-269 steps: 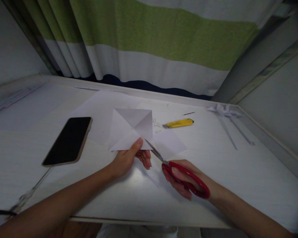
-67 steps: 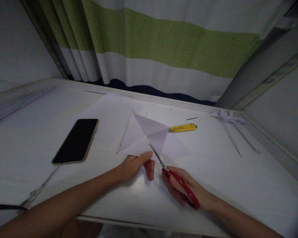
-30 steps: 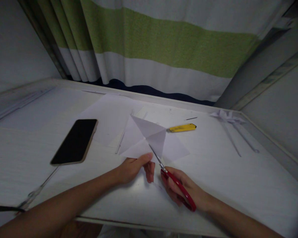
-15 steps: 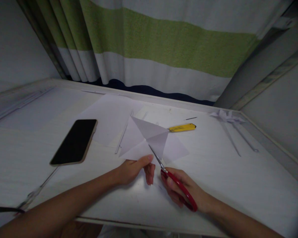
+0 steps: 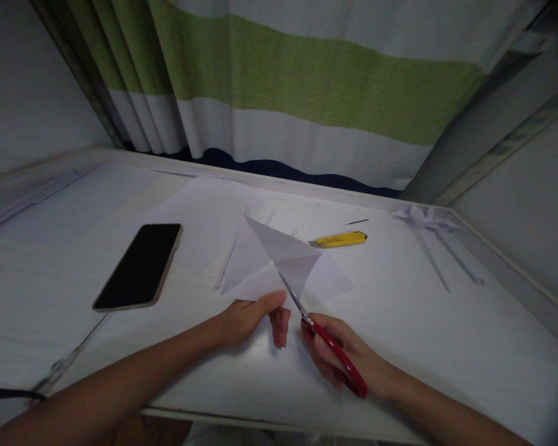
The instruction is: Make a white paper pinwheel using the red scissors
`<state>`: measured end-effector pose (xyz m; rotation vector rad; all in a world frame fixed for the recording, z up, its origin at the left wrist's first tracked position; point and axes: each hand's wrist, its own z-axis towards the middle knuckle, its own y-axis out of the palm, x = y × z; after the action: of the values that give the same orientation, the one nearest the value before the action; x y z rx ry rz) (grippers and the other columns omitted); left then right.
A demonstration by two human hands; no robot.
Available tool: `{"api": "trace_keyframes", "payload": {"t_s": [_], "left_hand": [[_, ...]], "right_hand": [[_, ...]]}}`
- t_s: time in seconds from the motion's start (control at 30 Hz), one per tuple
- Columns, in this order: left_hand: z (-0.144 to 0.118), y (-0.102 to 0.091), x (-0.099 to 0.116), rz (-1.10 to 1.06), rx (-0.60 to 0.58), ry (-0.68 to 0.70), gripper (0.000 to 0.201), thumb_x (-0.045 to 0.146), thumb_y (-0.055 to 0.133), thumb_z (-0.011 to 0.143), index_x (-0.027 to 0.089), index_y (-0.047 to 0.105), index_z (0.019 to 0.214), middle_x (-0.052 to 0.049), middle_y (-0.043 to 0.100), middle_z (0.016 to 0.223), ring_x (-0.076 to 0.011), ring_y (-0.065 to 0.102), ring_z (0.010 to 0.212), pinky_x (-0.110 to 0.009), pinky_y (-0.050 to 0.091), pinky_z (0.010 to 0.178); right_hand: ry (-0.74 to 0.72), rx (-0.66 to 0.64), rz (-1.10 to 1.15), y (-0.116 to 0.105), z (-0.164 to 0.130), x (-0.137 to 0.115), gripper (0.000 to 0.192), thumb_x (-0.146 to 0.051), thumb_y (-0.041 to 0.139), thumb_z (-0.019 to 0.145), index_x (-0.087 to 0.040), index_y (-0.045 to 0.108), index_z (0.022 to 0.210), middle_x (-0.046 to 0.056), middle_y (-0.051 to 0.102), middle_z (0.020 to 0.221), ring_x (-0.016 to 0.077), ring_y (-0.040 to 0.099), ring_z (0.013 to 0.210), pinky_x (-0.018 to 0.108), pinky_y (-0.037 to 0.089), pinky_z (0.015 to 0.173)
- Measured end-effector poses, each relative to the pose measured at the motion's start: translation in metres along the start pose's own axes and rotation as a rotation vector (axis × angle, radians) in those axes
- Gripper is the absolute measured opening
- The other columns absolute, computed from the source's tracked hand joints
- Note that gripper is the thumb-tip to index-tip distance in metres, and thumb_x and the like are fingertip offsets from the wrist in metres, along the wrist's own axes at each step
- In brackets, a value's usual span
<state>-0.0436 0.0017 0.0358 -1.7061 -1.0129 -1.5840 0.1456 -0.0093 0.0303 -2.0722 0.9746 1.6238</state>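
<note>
No readable writing anywhere; the paper (image 5: 279, 251) is a white creased square with diagonal folds, held tilted just above the desk (image 5: 446, 334) between the phone (image 5: 139, 265) and the yellow knife (image 5: 339, 238). My left hand (image 5: 251, 316) pinches its near edge, thumb on top, fingers under. My right hand (image 5: 341, 356) grips the red scissors (image 5: 323, 337), blades in the paper's crease, nearly together.

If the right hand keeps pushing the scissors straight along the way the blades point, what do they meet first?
The right hand aims the red scissors up-left into the folded white paper held by the left hand. The blades already meet it near its centre crease.
</note>
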Motion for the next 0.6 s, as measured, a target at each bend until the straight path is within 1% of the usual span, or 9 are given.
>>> {"api": "trace_keyframes", "payload": {"t_s": [0.17, 0.33, 0.5, 0.6], "left_hand": [[-0.0009, 0.0015, 0.0018, -0.038, 0.006, 0.007, 0.053, 0.049, 0.034, 0.078, 0.013, 0.055, 0.046, -0.003, 0.055, 0.045, -0.0148, 0.054, 0.05, -0.026, 0.043, 0.058], [-0.001, 0.0031, 0.0046, -0.033, 0.014, -0.007, 0.052, 0.048, 0.034, 0.079, 0.013, 0.055, 0.046, -0.003, 0.055, 0.045, -0.0147, 0.054, 0.051, -0.026, 0.043, 0.059], [-0.0005, 0.0016, 0.0016, -0.025, -0.02, -0.004, 0.053, 0.048, 0.032, 0.079, 0.013, 0.056, 0.046, -0.004, 0.056, 0.047, -0.0148, 0.054, 0.052, -0.026, 0.043, 0.06], [-0.002, 0.002, 0.0017, -0.017, -0.001, -0.016, 0.052, 0.046, 0.032, 0.08, 0.013, 0.055, 0.046, -0.003, 0.056, 0.048, -0.0146, 0.054, 0.053, -0.026, 0.043, 0.061]], "right_hand": [[-0.001, -0.004, -0.004, 0.0008, 0.0006, -0.0027, 0.04, -0.056, 0.048, 0.071, -0.017, 0.038, 0.071, -0.009, 0.034, 0.046, 0.0028, 0.029, 0.035, 0.014, 0.023, 0.032], [0.007, -0.004, -0.002, 0.0018, 0.0007, -0.0055, 0.041, -0.057, 0.048, 0.07, -0.017, 0.038, 0.07, -0.009, 0.034, 0.047, 0.0026, 0.029, 0.036, 0.015, 0.023, 0.032], [0.001, -0.003, -0.014, 0.0017, 0.0002, -0.0046, 0.041, -0.057, 0.047, 0.071, -0.017, 0.038, 0.071, -0.009, 0.034, 0.047, 0.0027, 0.029, 0.036, 0.015, 0.023, 0.032], [-0.005, -0.003, -0.01, 0.0011, 0.0001, -0.0027, 0.043, -0.058, 0.047, 0.07, -0.016, 0.039, 0.071, -0.009, 0.034, 0.046, 0.0025, 0.029, 0.035, 0.015, 0.022, 0.032]]}}
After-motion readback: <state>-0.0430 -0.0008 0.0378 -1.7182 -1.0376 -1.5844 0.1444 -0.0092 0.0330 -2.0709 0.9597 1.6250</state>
